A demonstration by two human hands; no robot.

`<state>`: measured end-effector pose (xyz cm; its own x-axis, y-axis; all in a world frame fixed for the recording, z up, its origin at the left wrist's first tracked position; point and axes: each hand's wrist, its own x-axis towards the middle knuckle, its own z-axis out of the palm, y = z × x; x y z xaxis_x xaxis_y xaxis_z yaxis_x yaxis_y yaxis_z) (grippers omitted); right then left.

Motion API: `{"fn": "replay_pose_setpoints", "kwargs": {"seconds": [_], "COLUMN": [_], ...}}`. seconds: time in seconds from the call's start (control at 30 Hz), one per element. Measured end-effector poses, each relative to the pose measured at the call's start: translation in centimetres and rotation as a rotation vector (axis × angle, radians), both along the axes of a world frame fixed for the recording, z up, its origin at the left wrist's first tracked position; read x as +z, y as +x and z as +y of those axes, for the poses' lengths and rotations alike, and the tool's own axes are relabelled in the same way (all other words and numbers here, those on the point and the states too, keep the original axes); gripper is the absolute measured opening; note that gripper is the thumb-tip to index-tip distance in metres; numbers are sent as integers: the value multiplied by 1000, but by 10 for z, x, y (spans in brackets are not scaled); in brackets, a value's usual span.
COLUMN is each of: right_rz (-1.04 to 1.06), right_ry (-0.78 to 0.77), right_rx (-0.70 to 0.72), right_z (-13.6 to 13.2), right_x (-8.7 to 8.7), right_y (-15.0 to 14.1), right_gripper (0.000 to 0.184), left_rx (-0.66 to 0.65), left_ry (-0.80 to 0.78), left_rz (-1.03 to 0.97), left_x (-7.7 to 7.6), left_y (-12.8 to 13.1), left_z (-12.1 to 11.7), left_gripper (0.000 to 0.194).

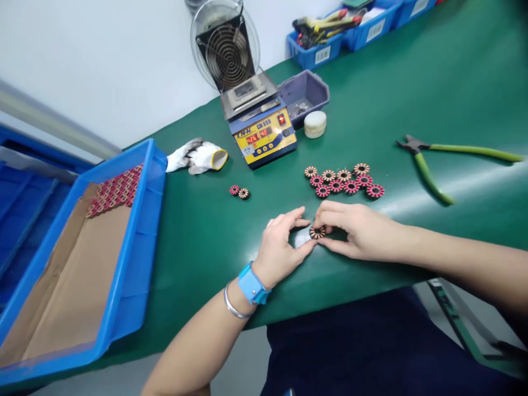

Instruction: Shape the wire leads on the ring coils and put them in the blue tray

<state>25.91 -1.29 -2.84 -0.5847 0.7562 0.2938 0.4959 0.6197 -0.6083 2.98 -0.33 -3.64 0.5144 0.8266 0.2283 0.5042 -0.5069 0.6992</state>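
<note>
My right hand (pixel 357 231) grips a small dark ring coil (pixel 317 233) with copper-coloured segments, fingers at its far side and thumb at its near side. The coil is at the green tabletop. To its left, my left hand (pixel 282 239) is open, fingers and thumb apart. The left thumb tip comes close to the coil's near edge; whether it touches, I cannot tell. Beyond the hands stands a cluster of several similar ring coils (pixel 336 187), some pink-sided and some copper-coloured. Two more ring coils (pixel 243 193) stand apart on the left.
A digital solder pot (pixel 264 140) stands at the back, beside a white glove (pixel 198 157), a round tin (pixel 315 125) and a grey bin (pixel 319 91). Green-handled cutters (pixel 416 147) lie right. A blue tray (pixel 132 275) with cardboard and rows of coils is left.
</note>
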Motion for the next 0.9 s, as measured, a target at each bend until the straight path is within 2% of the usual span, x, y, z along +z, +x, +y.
{"fn": "replay_pose_setpoints", "kwargs": {"seconds": [0.13,0.23,0.3,0.37,0.43,0.5,0.6,0.67,0.73,0.9], "right_rz": [-21,29,-14,-92,-149,-158,-80,-15,27,86], "right_ry": [183,297,275,189,110,59,20,23,42,81], "right_rx": [-168,-401,-551,-634,-643,-613,-526,-486,-486,-470], "right_z": [-18,-34,-39,-35,-23,-7,18,28,33,29], "right_x": [-4,-9,-15,-21,-26,-30,-33,-35,-35,-33], "right_y": [13,36,52,65,73,76,75,73,72,68], "right_gripper": [26,62,93,120,136,143,146,140,125,73], "left_rx": [46,32,14,10,23,34,20,-7,-33,-63], "left_ry": [23,45,55,57,48,10,-86,-123,-129,-130], "left_rz": [28,-4,-49,-69,-51,-33,-79,-131,-160,-172], "left_x": [-1,-6,-10,-13,-15,-15,-15,-14,-13,-10], "left_y": [0,6,15,26,38,49,54,50,43,33], "left_z": [0,1,3,8,14,21,27,29,29,31], "left_gripper": [65,60,55,50,47,46,49,55,58,56]}}
